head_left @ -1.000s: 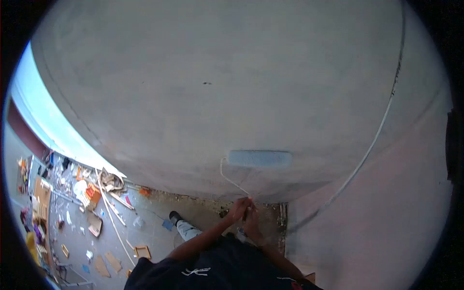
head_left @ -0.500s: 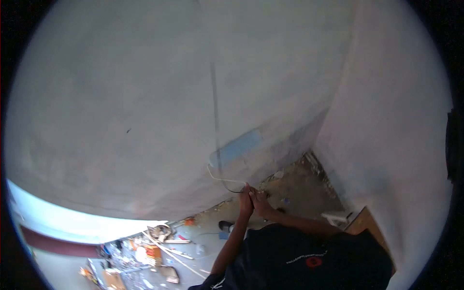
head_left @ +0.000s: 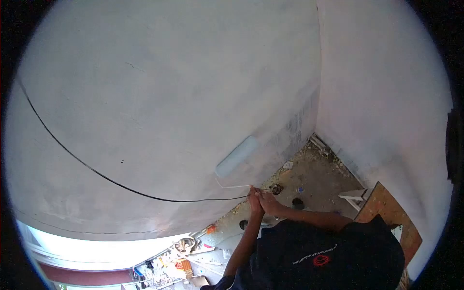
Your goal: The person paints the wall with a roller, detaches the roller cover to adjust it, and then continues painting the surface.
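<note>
A paint roller (head_left: pixel 237 156) with a pale blue sleeve lies tilted against the grey wall (head_left: pixel 159 96), close to the room corner. Its white wire frame runs down to the handle, which both hands hold together. My left hand (head_left: pixel 254 199) wraps the handle from the left side. Pressed against that hand from the right, my right hand (head_left: pixel 268 201) also grips the handle. Both arms reach up from my dark shirt at the bottom of the view.
A thin black cable (head_left: pixel 87 164) curves across the wall to the hands. The adjoining wall (head_left: pixel 386 96) meets it at the right. A brown board (head_left: pixel 391 212) and a small white stand (head_left: pixel 355 195) sit on the dusty floor. Scattered debris (head_left: pixel 183 261) lies at lower left.
The view has swung right toward the corner. The roller now sits tilted more steeply and nearer the corner than before. Both hands stay closed on the handle.
</note>
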